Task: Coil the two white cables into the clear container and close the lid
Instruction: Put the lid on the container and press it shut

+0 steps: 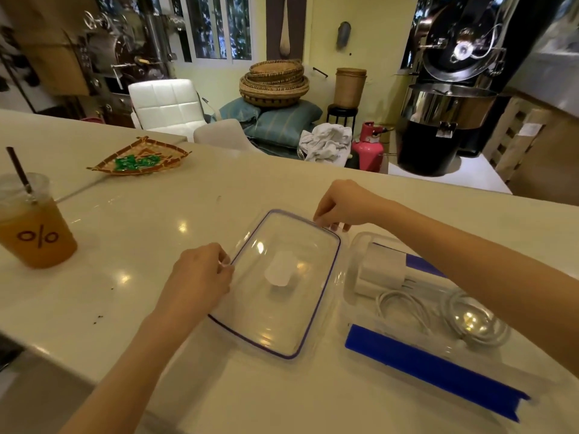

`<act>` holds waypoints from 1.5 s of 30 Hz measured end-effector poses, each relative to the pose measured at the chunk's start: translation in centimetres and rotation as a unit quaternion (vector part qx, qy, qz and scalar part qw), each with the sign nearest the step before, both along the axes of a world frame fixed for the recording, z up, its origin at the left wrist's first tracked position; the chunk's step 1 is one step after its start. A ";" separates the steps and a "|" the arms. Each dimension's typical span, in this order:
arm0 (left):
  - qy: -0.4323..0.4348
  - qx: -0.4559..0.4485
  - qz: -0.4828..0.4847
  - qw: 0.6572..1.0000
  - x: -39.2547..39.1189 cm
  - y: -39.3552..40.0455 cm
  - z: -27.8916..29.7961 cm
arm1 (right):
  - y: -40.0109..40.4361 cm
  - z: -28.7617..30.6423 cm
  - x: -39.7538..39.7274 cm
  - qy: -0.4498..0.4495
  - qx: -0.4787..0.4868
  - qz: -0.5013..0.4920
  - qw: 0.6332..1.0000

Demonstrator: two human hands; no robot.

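Both hands pinch the clear lid — left hand on its near-left edge, right hand at the far corner. Just beside the right forearm, the container holds both coiled white cables — springy loops may rise and snag the lid's seal.

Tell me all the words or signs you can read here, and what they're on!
"%": a dark percent sign printed on the plastic cup of orange drink at the left.
The white sticker on the clear lid, which both hands hold: nothing readable on it.
The green sweets in the woven tray: too small to read.
Nothing else carries readable text.
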State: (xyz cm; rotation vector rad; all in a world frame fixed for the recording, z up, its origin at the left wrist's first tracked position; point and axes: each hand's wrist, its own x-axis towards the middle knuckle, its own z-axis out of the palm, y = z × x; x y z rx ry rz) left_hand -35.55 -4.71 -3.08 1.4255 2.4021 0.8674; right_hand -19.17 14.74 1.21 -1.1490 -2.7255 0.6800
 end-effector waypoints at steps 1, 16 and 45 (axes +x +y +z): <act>-0.017 0.015 0.001 1.000 0.2 0.2 0.7 | 0.1 0.5 0.6 0.024 -0.001 -0.011 1.000; 0.300 0.394 -0.244 0.834 8.7 3.6 8.7 | -3.0 5.3 13.1 0.380 -0.054 -0.224 0.896; 0.166 0.352 -0.537 0.749 13.5 3.2 -0.5 | -15.6 -3.5 20.6 0.522 0.013 -0.372 0.767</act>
